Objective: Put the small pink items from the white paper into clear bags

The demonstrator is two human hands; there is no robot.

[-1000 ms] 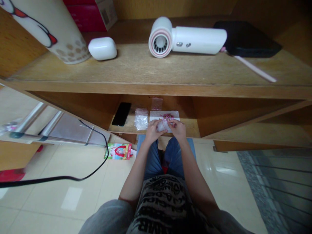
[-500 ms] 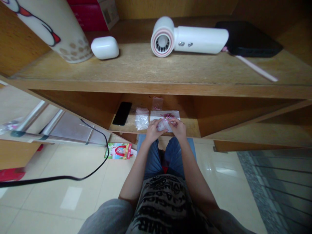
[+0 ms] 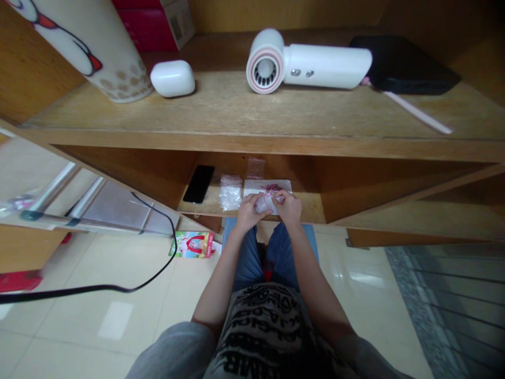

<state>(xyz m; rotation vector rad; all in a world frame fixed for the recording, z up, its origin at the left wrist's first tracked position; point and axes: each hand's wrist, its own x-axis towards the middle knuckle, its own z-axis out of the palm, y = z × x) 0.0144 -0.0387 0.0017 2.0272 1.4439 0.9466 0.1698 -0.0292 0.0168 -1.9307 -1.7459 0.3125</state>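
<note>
My left hand (image 3: 247,210) and my right hand (image 3: 290,207) meet at the front edge of a low wooden shelf (image 3: 307,210). Both are closed in a pinch on a small clear plastic bag (image 3: 262,203) held between them. Just behind my fingers lies a white sheet (image 3: 258,186) with a little heap of pink beads (image 3: 273,187) on it. A crumpled clear bag (image 3: 230,191) lies to the left of the sheet. A small bag with pink contents (image 3: 254,167) sits further back.
A black phone (image 3: 198,183) lies at the left of the low shelf. The upper shelf (image 3: 252,118) carries a white hair dryer (image 3: 307,65), a white case (image 3: 172,78), a patterned cup (image 3: 90,47) and a black box (image 3: 402,63). A black cable (image 3: 118,288) and a colourful packet (image 3: 192,245) lie on the tiled floor.
Both hands stay pinched on the small clear bag, with only slight finger shifts. The view has drifted a little.
</note>
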